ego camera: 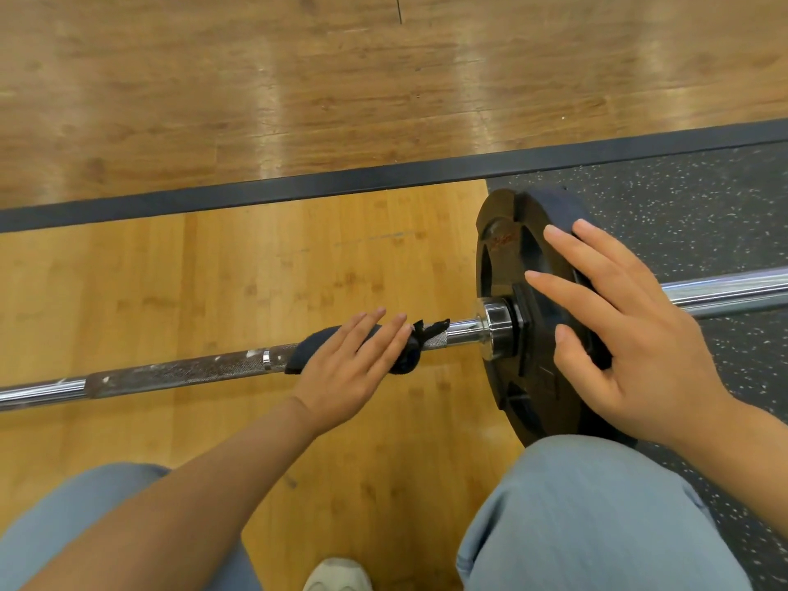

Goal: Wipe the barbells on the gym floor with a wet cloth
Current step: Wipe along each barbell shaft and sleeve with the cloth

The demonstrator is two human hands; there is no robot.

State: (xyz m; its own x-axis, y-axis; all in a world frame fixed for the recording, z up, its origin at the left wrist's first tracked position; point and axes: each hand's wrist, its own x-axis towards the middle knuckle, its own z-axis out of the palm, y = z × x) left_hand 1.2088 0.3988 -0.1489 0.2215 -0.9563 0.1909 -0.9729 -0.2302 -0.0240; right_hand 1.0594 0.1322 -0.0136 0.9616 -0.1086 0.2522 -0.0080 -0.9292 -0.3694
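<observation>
currently: left hand (354,368) fingers (366,326) straight, close together, pressing dark cloth (307,347) flat onto bar (179,371) just left of collar (494,330); no wrap round shaft. right hand (631,339) fingers (567,245) spread wide, flat on black weight plate (507,258), steadying it. barbell lies on wooden floor (256,270), plate at edge of speckled mat (703,215). white flecks on knurling to left, uncleaned. judgement: fold cloth round shaft for full contact, work leftward along knurl, keep plate braced so bar does not roll.
</observation>
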